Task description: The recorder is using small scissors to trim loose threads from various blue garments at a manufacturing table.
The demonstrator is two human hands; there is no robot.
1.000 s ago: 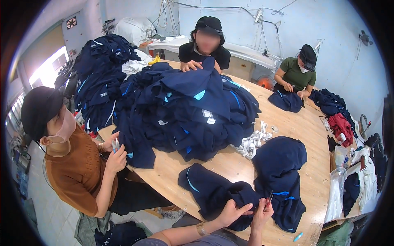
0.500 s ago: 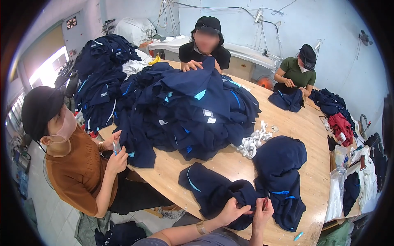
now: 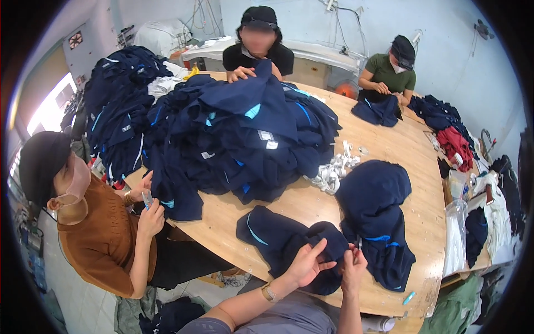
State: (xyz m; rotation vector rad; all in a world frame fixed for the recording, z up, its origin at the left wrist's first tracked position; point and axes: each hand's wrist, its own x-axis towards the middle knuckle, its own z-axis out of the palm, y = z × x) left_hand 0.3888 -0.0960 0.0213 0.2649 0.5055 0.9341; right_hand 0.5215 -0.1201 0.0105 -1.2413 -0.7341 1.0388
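A dark navy garment (image 3: 278, 236) with a thin light-blue stripe lies bunched at the table's near edge. Against its folded-up part rests my left hand (image 3: 307, 265), thumb and fingers apart. My right hand (image 3: 353, 267) is closed at the right side of the same cloth, with small metal thread snips (image 3: 360, 243) in its fingers; only their tip shows clearly. Just right of it lies another navy garment (image 3: 378, 253) with bright blue trim, joined to or overlapping a rounded navy bundle (image 3: 374, 189).
A large navy garment heap (image 3: 239, 139) covers the table's middle. White strips (image 3: 332, 172) lie beside it. A teal pen-like item (image 3: 409, 298) is near the right edge. Co-workers sit left (image 3: 100, 228), behind the heap (image 3: 258, 55) and far right (image 3: 389, 72). Side table (image 3: 484, 222) holds clothes and bags.
My left hand has loosened from pinching the cloth and its fingers have spread. My right hand has shifted slightly up, snips still held. The whole view has tilted, moving the scene left and up.
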